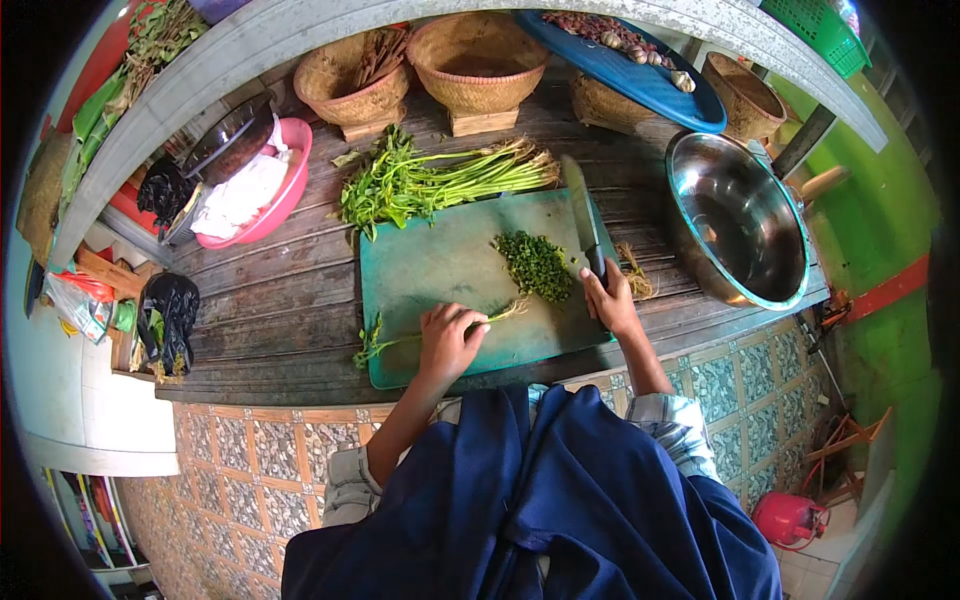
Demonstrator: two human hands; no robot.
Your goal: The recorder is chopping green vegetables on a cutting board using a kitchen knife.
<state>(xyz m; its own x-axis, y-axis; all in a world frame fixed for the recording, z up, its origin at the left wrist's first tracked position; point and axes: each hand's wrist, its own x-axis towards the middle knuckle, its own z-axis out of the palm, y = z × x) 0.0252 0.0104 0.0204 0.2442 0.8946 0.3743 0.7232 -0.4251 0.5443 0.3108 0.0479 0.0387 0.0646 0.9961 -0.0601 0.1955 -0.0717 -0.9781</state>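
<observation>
My left hand point(452, 339) is closed around a single thin green stalk point(397, 342), whose leaves point left and whose pale roots stick out to the right. It rests low over a green-rimmed cutting board point(420, 270). In my right hand point(611, 298) is the dark handle of a broad kitchen knife point(581, 206), its blade pointing away along the board's right side. Between the hands and farther back lies a heap of chopped greens point(534, 264). Behind the board, a bunch of leafy green stalks point(450, 176) lies with its roots to the right.
A large steel basin point(739, 221) stands at the right, with root trimmings point(636, 271) beside the board. Woven baskets point(480, 64) and a blue tray point(622, 67) with garlic and shallots line the back. At left are a pink basin point(296, 172) and a black plastic bag point(169, 319).
</observation>
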